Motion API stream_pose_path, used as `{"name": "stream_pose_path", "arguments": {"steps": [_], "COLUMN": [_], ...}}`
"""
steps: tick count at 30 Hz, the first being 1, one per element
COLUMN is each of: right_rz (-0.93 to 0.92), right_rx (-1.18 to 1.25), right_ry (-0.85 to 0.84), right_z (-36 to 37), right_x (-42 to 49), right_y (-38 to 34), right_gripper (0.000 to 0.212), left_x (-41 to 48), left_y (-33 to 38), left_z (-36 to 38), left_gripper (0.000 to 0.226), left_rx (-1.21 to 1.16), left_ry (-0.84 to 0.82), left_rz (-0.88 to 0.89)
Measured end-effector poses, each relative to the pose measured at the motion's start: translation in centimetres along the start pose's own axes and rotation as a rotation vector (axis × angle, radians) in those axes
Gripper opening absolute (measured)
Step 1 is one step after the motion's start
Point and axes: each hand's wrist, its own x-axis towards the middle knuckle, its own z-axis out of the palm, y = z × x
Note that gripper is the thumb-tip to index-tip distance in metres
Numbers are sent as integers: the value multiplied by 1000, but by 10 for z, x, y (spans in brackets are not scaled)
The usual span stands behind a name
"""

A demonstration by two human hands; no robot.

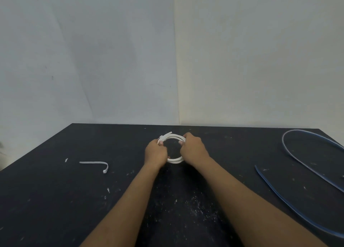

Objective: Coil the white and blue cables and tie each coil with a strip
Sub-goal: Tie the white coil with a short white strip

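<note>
The white cable point(175, 160) is wound into a small round coil at the middle of the black table point(55, 200). My left hand point(155, 153) grips the coil's left side, where a white strip point(164, 136) sticks out at the top left of the coil. My right hand point(193, 149) holds the coil's right side. A second white strip point(95, 163) lies loose on the table to the left, bent at one end. The blue cable point(290, 205) lies uncoiled in a wide loop on the right, running off the frame's edge.
Two pale walls meet in a corner point(176, 97) behind the table's far edge. White flecks and scratches point(195, 207) dot the tabletop near me. The table's left edge runs diagonally at the left.
</note>
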Motion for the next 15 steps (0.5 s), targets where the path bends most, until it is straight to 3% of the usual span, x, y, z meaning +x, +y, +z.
{"name": "stream_pose_path", "arguments": {"steps": [3, 8, 11, 15], "right_rz": [-36, 4, 26, 30], "right_rx": [-206, -119, -108, -72], "right_ry": [-30, -37, -27, -26], "right_z": [15, 27, 33, 34], "right_x": [9, 25, 27, 25], "right_y": [-3, -10, -11, -9], "right_gripper": [24, 28, 34, 38], "left_x": [14, 33, 35, 32], "left_y": [-7, -9, -14, -20], "left_z": [-8, -13, -15, -19], "left_gripper": [23, 29, 30, 24], "left_rx": [268, 421, 636, 598], "left_ry": [41, 24, 72, 135], "left_rz": [42, 69, 33, 34]}}
